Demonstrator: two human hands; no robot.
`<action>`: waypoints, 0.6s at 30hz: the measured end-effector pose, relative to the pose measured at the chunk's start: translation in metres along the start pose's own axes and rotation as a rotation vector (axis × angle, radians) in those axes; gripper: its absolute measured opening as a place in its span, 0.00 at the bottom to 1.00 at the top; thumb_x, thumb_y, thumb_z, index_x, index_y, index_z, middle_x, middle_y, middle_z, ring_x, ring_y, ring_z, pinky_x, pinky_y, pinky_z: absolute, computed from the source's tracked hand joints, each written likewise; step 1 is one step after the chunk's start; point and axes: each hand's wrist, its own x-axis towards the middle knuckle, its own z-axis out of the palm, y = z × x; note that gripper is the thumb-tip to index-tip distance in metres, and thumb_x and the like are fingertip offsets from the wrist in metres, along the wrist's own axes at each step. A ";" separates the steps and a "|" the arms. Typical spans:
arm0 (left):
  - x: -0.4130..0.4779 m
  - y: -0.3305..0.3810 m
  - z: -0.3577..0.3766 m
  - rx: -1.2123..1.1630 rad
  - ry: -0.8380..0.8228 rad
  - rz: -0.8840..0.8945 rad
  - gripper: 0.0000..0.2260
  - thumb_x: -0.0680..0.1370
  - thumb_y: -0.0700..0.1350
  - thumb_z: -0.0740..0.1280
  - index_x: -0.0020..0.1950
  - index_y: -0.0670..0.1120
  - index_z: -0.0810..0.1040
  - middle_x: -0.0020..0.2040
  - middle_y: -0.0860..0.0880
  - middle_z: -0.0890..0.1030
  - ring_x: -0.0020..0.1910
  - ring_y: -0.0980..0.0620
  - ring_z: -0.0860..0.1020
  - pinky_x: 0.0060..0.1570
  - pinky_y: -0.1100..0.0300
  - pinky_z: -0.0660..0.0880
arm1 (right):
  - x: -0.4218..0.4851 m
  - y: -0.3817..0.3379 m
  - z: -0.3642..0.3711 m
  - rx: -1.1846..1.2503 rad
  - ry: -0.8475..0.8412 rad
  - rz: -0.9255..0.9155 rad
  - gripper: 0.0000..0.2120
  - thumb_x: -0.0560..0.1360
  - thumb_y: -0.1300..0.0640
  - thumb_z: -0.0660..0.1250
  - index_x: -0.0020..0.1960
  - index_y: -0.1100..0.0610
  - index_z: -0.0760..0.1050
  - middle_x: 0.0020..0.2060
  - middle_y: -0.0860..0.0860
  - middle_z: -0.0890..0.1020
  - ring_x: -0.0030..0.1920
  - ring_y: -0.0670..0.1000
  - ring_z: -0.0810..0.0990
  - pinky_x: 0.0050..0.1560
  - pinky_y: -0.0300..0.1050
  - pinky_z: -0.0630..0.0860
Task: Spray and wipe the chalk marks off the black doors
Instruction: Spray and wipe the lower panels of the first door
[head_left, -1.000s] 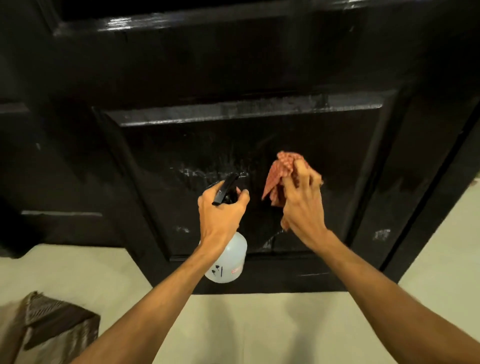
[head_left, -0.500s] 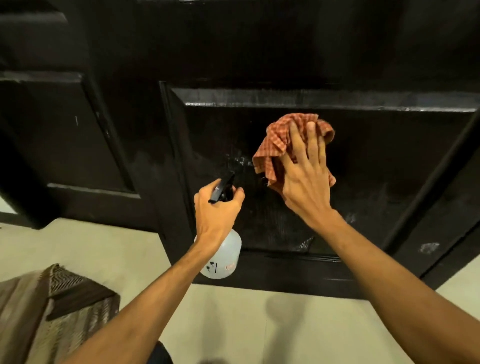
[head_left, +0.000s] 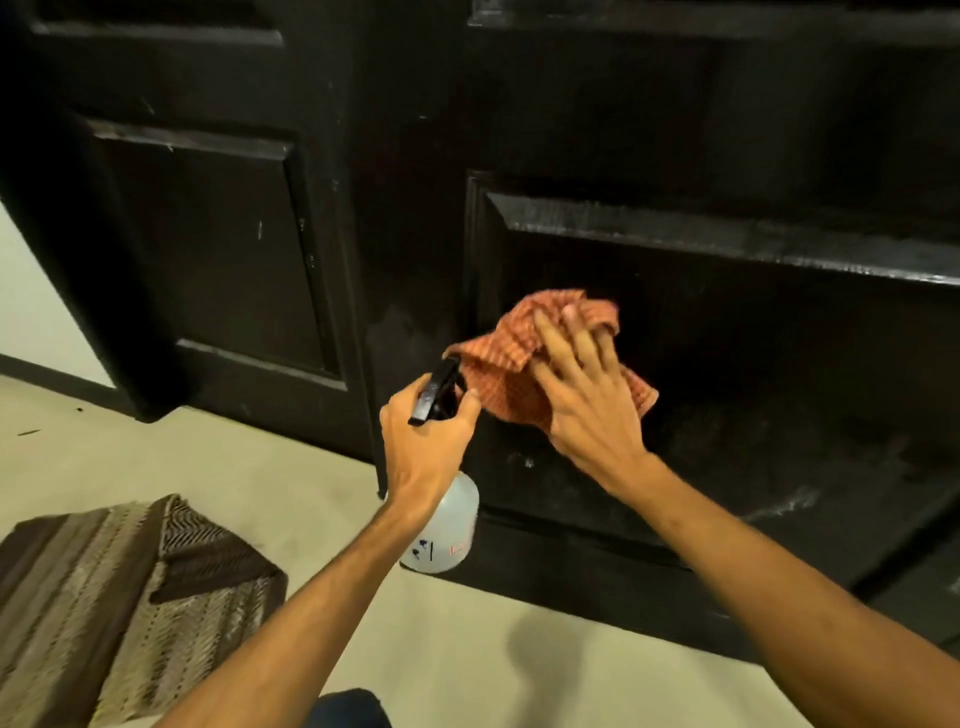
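My right hand presses an orange checked cloth flat against the lower recessed panel of the black door, fingers spread and straight. My left hand grips the neck of a white spray bottle with a black trigger head, held just left of the cloth and in front of the door's lower edge. Faint white chalk smears remain low on the panel at the right, and small specks sit under my right wrist.
A second black door stands to the left, with small white marks on its panel. A brown striped woven mat lies on the pale floor at the lower left. The door frame's bottom rail runs along the floor.
My right hand has gone from holding the bunched cloth off the door to pressing it flat on the panel and sliding it left. The view has swung left, and the chalk scribble above the bottle no longer shows.
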 end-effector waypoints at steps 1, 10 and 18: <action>0.002 -0.003 -0.008 0.001 0.011 -0.015 0.08 0.74 0.53 0.76 0.38 0.55 0.80 0.33 0.57 0.81 0.38 0.44 0.82 0.42 0.37 0.83 | -0.009 -0.010 0.007 -0.009 -0.084 -0.135 0.34 0.68 0.57 0.74 0.74 0.55 0.72 0.83 0.56 0.51 0.82 0.62 0.49 0.80 0.60 0.36; 0.020 -0.026 -0.064 -0.008 0.153 -0.012 0.07 0.73 0.53 0.75 0.39 0.54 0.79 0.34 0.55 0.81 0.42 0.41 0.82 0.43 0.38 0.82 | 0.090 -0.037 -0.010 -0.050 0.102 -0.136 0.28 0.75 0.52 0.69 0.74 0.57 0.71 0.82 0.58 0.53 0.82 0.62 0.49 0.81 0.61 0.40; 0.018 -0.039 -0.091 0.031 0.136 -0.011 0.07 0.73 0.55 0.74 0.41 0.54 0.79 0.35 0.56 0.81 0.42 0.42 0.82 0.39 0.37 0.82 | 0.128 -0.074 -0.007 -0.034 -0.008 -0.430 0.34 0.73 0.50 0.65 0.78 0.55 0.66 0.83 0.57 0.50 0.83 0.61 0.48 0.81 0.62 0.44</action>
